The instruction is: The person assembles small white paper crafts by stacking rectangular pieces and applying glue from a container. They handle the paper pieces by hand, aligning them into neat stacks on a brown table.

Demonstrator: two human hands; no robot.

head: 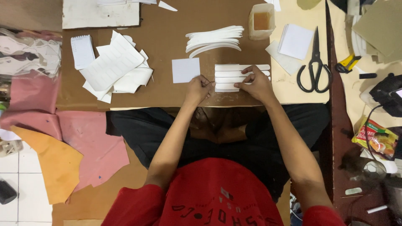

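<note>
Several white strips (234,73) lie in a row on the brown board (167,50) in front of me. My left hand (198,89) pinches the left end of the lowest strip (225,86). My right hand (255,81) rests over the right part of the row, with its fingers on that same strip and the ones above it. A white square card (185,70) lies just left of the strips. A fanned stack of curved white strips (214,39) sits further back.
Black scissors (315,65) lie to the right, beside a stack of white squares (295,41). A plastic cup with brown liquid (261,21) stands at the back. White sheets (115,67) and a small notepad (82,51) lie left. Pink and orange sheets (63,146) cover the floor.
</note>
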